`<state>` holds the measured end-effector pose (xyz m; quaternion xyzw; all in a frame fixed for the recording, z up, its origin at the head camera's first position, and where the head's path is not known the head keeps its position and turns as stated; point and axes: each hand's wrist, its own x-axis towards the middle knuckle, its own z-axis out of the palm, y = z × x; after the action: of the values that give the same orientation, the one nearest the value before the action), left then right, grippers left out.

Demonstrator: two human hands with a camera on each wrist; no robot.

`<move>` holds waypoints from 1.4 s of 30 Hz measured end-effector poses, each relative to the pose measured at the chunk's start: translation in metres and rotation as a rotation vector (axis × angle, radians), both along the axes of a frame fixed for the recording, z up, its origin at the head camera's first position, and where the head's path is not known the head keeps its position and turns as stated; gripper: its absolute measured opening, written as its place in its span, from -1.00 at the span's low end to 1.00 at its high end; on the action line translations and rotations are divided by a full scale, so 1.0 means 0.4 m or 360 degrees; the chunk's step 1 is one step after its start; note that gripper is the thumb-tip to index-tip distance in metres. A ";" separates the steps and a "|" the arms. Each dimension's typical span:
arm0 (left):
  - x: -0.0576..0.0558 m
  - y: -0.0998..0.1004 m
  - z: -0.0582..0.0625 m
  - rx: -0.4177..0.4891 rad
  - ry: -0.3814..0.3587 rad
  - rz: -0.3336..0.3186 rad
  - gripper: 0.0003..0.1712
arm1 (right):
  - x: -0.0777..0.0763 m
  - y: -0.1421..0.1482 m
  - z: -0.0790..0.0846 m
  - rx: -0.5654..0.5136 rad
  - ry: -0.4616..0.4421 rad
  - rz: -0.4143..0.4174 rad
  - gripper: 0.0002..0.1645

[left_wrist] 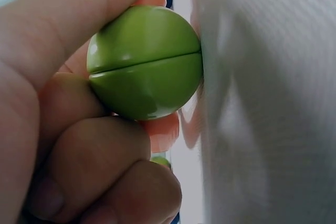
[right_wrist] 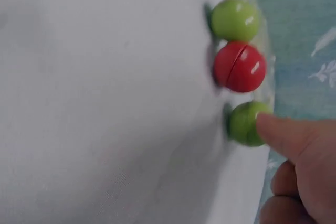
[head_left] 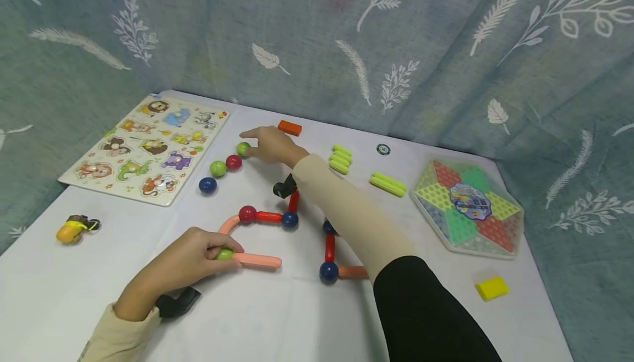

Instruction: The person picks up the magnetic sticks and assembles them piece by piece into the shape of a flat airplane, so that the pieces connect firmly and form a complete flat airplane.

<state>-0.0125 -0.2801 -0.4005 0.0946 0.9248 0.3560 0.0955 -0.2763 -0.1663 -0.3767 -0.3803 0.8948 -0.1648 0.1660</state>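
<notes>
While left hand (head_left: 190,257) pinches green ball (left_wrist: 147,61) between thumb and curled fingers on white cloth (head_left: 297,318), straight pink rod (head_left: 257,261) extends from it toward 3 o'clock, curved pink piece (head_left: 229,224) toward 12, ending at red ball (head_left: 247,214). Farther off at 12, loose green ball (head_left: 243,149): right hand (head_left: 271,144) there, index straight, one digit at ball, grasp not closed round it. Animal puzzle board (head_left: 134,152) at 11, Chinese checkers board (head_left: 470,202) near 3.

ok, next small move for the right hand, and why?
Probably close the right hand on the farthest green ball: it's right at that ball, seemingly without a grip, while the left hand pinches a second green ball at the end of a pink rod.
</notes>
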 end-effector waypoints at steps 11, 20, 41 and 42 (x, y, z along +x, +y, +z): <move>0.001 0.003 0.000 -0.0007 0.0020 -0.0011 -0.77 | 0.001 0.027 -0.025 -0.0077 -0.0029 0.0000 -0.49; -0.011 0.008 0.000 -0.0003 0.0038 -0.0027 -0.77 | 0.087 0.220 0.052 -0.0223 0.0037 0.0006 -0.46; -0.005 0.009 -0.003 -0.0016 0.0044 -0.0014 -0.77 | 0.477 0.491 -0.044 -0.0282 0.0238 0.0274 -0.52; -0.004 0.009 -0.004 -0.0021 0.0039 -0.0009 -0.76 | 0.481 0.488 -0.050 -0.0275 0.0301 0.0296 -0.51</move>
<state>-0.0141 -0.2766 -0.4020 0.1009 0.9280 0.3483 0.0857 -0.0840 0.0289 -0.3967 -0.4882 0.8498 -0.1887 0.0623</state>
